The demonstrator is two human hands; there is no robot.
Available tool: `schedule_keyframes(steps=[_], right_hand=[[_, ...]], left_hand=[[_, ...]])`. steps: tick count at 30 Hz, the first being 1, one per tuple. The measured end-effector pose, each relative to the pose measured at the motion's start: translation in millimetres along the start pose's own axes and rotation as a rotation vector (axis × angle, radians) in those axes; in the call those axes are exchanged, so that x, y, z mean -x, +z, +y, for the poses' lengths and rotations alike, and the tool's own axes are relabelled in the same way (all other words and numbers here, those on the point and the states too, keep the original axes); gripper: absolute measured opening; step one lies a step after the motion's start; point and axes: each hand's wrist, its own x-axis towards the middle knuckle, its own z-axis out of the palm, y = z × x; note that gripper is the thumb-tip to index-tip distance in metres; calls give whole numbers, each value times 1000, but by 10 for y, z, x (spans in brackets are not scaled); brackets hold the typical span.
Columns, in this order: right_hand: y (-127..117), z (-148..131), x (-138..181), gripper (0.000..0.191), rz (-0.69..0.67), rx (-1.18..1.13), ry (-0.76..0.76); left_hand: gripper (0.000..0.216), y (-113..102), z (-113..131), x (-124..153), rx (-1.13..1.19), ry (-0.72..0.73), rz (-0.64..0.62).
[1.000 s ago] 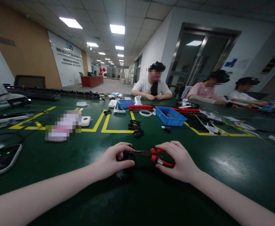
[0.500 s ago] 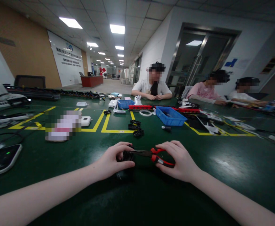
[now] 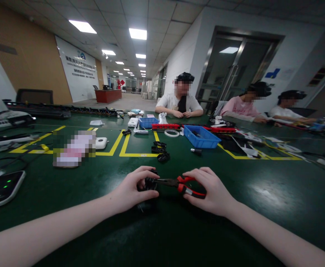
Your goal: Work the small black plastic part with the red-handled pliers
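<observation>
My left hand is closed round a small black part, its thumb below and fingers above. The fingers cover much of the part, so its exact kind does not show. My right hand grips a pair of long-nose pliers by its red and black handles. The dark jaws point left and their tips meet the black part. Whether the tips pinch it or only touch it, I cannot tell. Beyond my hands, several similar black pieces lie on the green table.
A blue bin holds dark items, with a short black cylinder in front. Left are a blurred-out flat object, a white box-like device and a dark-screened device. Across the table sits a person; two more sit at right.
Almost nothing differs. The pliers and both hands have shifted very slightly left in the view, with the jaw tips still at the black part.
</observation>
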Motion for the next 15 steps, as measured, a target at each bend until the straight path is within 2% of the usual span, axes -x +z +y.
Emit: schedule_keyframes(steps=[15], right_hand=[[-12,17,12,39,0,28,-29]], left_hand=[[35,-9,-1,5,0,59,-18]])
